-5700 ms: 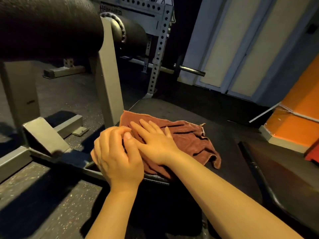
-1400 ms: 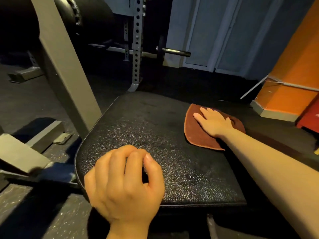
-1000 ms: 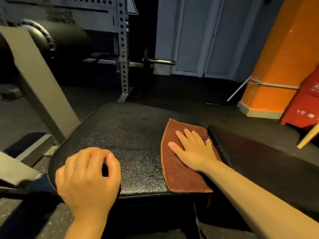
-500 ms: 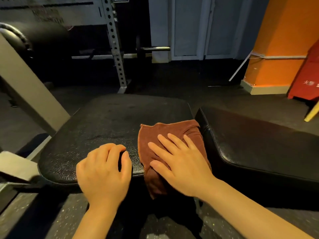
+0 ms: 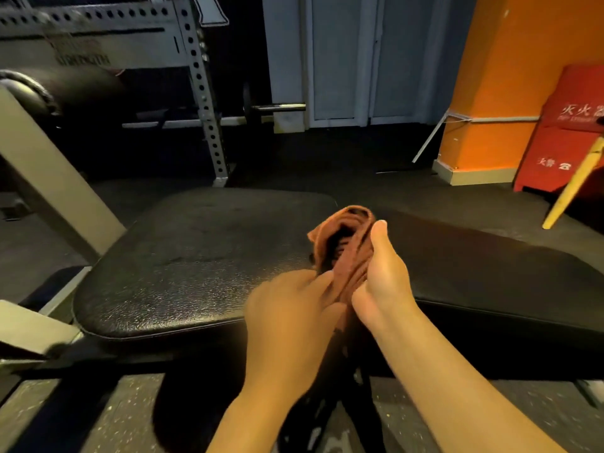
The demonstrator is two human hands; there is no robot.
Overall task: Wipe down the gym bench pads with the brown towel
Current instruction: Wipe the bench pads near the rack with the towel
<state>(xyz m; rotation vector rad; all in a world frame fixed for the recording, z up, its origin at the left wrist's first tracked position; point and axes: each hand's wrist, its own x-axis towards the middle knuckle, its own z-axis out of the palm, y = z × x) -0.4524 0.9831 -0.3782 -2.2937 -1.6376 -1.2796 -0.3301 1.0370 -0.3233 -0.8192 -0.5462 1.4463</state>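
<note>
Lifted off the left pad [image 5: 196, 256] since half a second ago, the towel [image 5: 349, 253] now hangs bunched over the gap between the pads, long axis 12 to 6. Right hand [image 5: 382, 282] grasps it; left hand [image 5: 294, 305] pinches its near edge. The right pad [image 5: 490, 266], at 3 o'clock, lies nearer the right hand.

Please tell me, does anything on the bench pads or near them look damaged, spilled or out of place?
Nothing stands out. Both black pads look whole, with no tear or spill visible. The brown towel is bunched up, lifted over the gap between the pads, gripped by the right hand while the left hand touches it.
</note>
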